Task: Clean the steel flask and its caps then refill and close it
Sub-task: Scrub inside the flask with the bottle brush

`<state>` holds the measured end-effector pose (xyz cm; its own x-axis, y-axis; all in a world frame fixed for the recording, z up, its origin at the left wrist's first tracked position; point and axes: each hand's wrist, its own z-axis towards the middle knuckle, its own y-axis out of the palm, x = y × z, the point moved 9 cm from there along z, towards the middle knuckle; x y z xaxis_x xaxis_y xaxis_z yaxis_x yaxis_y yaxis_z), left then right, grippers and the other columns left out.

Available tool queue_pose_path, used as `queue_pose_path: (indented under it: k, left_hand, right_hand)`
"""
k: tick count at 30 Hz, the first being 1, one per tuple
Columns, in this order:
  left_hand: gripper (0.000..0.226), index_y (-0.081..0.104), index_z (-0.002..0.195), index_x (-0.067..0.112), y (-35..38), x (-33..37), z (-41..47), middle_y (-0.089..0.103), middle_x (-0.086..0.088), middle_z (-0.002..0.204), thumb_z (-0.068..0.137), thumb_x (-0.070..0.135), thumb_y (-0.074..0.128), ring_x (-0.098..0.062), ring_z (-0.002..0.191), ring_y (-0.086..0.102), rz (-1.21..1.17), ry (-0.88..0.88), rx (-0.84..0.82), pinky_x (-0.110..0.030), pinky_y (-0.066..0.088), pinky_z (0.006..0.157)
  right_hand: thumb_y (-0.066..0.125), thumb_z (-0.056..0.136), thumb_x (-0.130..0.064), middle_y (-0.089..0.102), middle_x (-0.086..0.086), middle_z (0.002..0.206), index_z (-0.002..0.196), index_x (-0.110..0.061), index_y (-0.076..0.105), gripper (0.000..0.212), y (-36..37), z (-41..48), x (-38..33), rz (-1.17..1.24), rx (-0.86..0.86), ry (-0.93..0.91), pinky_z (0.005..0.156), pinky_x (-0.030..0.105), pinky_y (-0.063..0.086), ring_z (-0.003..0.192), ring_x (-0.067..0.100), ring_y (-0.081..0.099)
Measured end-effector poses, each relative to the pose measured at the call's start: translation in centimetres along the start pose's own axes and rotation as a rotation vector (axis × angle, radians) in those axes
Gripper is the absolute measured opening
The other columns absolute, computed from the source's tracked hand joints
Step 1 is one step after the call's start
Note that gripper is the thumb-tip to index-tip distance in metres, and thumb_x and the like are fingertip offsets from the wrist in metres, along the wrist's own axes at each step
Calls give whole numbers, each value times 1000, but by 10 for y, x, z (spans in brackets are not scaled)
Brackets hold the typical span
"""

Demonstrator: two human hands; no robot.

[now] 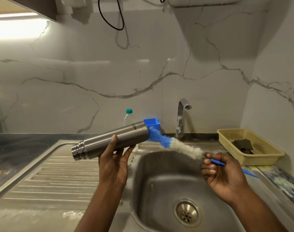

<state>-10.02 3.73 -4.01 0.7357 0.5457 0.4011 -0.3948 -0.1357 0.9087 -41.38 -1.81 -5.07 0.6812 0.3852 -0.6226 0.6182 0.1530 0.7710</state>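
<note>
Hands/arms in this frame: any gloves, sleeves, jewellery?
Left hand and right hand are bare: no gloves, and no rings, watch or bands visible. Forearms are bare too, with no sleeve in frame down to the picture's edge. No markings seen.

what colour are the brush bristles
The bristles are blue by the flask, white toward the handle; the head view shows it.

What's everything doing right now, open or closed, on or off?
Steel flask, uncapped, lying sideways in left hand.
Bottle brush, tip inside flask, right hand grips handle.
Tap, off, no water running.
Plastic bottle, upright, capped.
Basket, holds dark pads.
</note>
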Motion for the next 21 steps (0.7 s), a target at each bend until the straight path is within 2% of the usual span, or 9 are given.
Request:
queue_pose_path:
  k: [3,6,10,11,14,15,18,21]
  left_hand:
    - [73,47,154,13,5,-6,-5,64,-18,145,87,10,75,-34,128,68,17,-19,8,-65,55,99]
    - [78,47,154,14,5,-6,-5,64,-18,145,84,10,79,-33,127,68,23,-9,19,-65,56,98]
    - [113,44,157,11,-5,5,4,61,-20,147,60,16,102,-35,127,68,19,29,33,-62,59,95]
    - [109,46,156,9,-3,2,0,62,-21,146,62,16,102,-34,127,68,30,11,35,-60,60,95]
    - [60,60,138,0,5,-16,-13,67,-23,129,85,17,83,-31,114,71,105,-90,23,-45,66,85]
    - [57,60,138,-1,6,-20,-15,66,-24,129,87,17,77,-32,115,70,101,-98,30,-45,66,83]
    - [83,49,154,8,6,-8,-6,62,-22,145,79,12,85,-36,129,66,47,-16,41,-60,60,95]
    - [116,48,156,11,2,1,-4,62,-20,147,54,15,104,-36,127,68,42,-1,63,-61,60,92]
  right_hand:
    - [46,97,-13,56,7,74,90,-8,61,18,1,3,12,50,-14,22,43,19,46,57,11,49]
    - [47,94,-13,55,6,74,88,-9,61,15,5,2,8,73,-18,7,43,18,44,56,10,47]
    - [48,87,-14,51,2,70,82,-12,57,9,7,-5,-4,116,-27,-7,39,16,40,49,7,43]
    - [48,87,-14,51,2,70,82,-12,57,11,9,-5,0,123,-39,8,39,16,40,49,7,43]
    - [47,89,-13,54,9,70,81,-7,60,16,16,-3,15,-10,-58,33,38,18,41,48,9,46]
    - [47,88,-12,55,10,70,81,-6,60,16,18,-2,15,-38,-56,20,38,19,41,48,10,46]
    - [53,83,-13,57,8,72,80,-7,63,12,13,-3,-4,56,-33,-65,41,17,44,52,9,51]
    - [66,70,-11,58,6,73,77,-8,67,8,5,-4,-22,126,-13,-123,43,17,46,55,9,53]
